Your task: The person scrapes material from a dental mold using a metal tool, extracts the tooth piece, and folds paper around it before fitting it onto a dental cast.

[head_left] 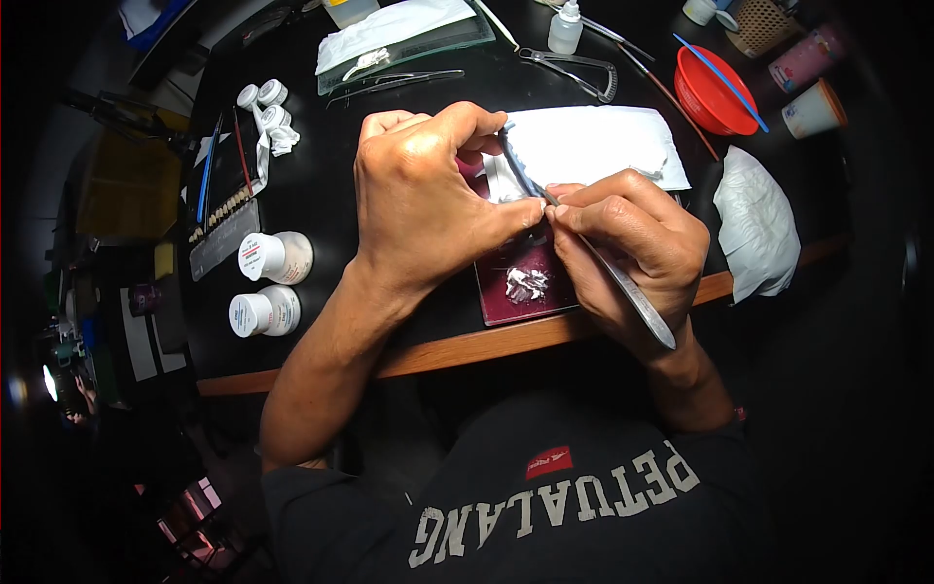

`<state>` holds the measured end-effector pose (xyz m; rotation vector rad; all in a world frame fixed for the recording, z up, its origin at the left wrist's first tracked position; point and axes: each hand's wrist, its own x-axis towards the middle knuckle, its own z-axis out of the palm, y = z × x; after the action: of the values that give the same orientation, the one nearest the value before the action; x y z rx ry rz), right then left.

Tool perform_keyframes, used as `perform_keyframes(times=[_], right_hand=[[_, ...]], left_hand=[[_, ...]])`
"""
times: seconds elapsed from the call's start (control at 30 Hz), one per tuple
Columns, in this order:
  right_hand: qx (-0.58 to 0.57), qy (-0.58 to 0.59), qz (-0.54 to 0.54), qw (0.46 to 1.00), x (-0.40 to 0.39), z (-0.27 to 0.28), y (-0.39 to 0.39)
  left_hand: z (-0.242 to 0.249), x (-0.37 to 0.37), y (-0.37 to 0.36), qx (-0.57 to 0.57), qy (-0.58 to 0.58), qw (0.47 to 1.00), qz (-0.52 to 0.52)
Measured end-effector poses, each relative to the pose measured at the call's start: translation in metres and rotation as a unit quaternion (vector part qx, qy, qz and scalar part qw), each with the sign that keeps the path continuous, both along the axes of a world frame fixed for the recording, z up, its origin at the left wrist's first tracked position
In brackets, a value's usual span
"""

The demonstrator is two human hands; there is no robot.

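Observation:
My left hand [418, 185] is bent over the dark red plate [496, 310], thumb and forefinger curved round a thin dark curved piece [518, 164] that spans between their tips. In my right hand [632, 238] is a metal instrument [628, 284], its handle slanting down toward me and its working end beside the left thumb tip. The small end of the tool is too fine to make out. White crumbly material [526, 284] lies on the plate below the hands. Behind them is a bright white tissue [593, 146].
Two white-lidded jars [275, 257] stand left, near a shade-tab strip [226, 234]. Tweezers [399, 80] and a metal caliper [574, 73] lie behind. Rightward are a red bowl [715, 92], a paper cup [815, 109] and crumpled tissue [757, 229]. The wooden table edge [477, 344] runs in front.

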<state>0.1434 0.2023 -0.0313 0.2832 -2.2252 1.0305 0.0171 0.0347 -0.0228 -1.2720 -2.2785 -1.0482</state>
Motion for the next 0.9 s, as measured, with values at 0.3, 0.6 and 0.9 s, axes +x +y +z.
perform_keyframes(times=[0.3, 0.6, 0.9], right_hand=[[-0.018, -0.001, 0.001, 1.0, -0.001, 0.0, -0.001], [-0.048, 0.027, -0.009, 0.998, -0.004, -0.009, -0.003], [-0.043, 0.029, -0.011, 0.999, -0.005, -0.011, -0.003]], left_hand=[[0.001, -0.001, 0.0, -0.006, 0.012, 1.0, 0.001], [0.001, 0.0, 0.001, -0.001, 0.026, 1.0, 0.005], [0.001, 0.0, 0.001, 0.002, 0.023, 1.0, 0.005]])
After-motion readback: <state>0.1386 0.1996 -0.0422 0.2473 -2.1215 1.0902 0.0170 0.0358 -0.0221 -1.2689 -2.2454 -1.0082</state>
